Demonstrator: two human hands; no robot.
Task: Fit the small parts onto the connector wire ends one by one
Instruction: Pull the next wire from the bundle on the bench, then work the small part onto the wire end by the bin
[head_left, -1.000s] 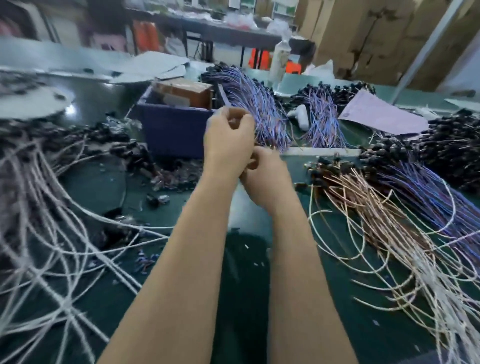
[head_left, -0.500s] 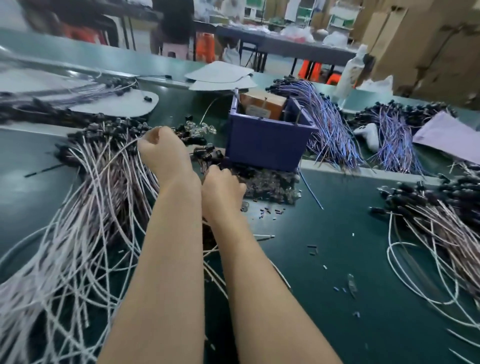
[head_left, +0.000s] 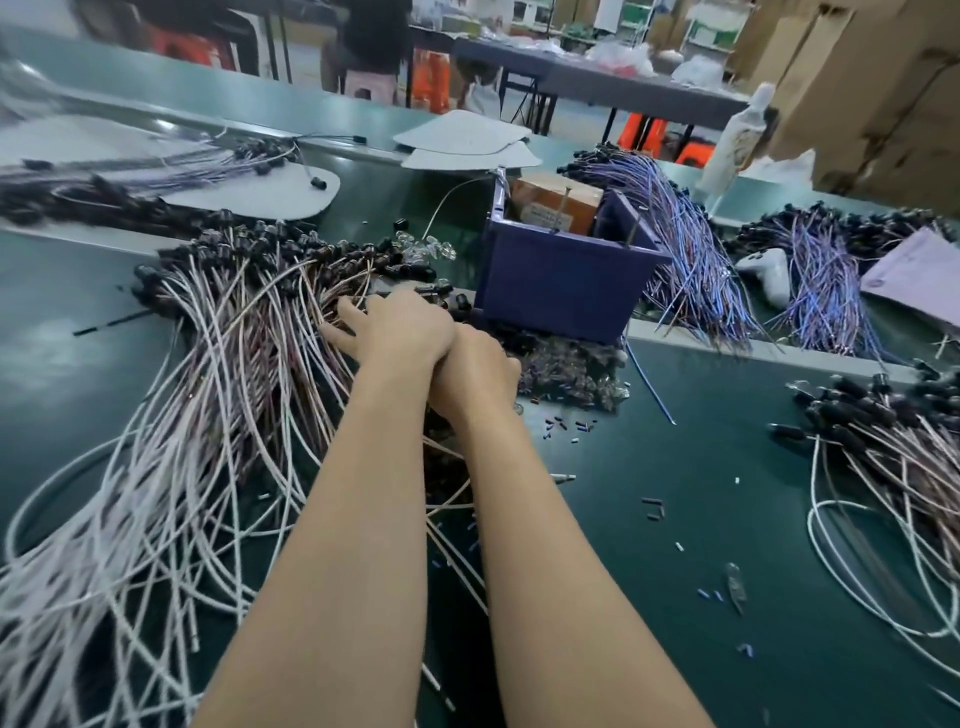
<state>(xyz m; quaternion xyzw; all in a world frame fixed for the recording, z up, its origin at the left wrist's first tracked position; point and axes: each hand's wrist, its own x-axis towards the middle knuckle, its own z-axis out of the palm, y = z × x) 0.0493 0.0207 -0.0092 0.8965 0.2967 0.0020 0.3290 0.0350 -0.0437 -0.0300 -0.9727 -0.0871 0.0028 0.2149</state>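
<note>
White wires (head_left: 218, 395) lie under your left hand (head_left: 405, 332), fingers (head_left: 340, 335) spread; your right hand (head_left: 478, 374) hides its fingers, state unclear.

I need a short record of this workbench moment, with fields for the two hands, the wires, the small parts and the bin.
Left hand: fingers straight and spread, touching the pale wire pile
Right hand: partly behind the left wrist, fingers hidden, grip unclear
Small parts: loose heap in front of the blue bin
Bin contents: a brown cardboard box
Other wires: purple bundle right of the bin; second pale pile at far right
Surface: green table
</note>
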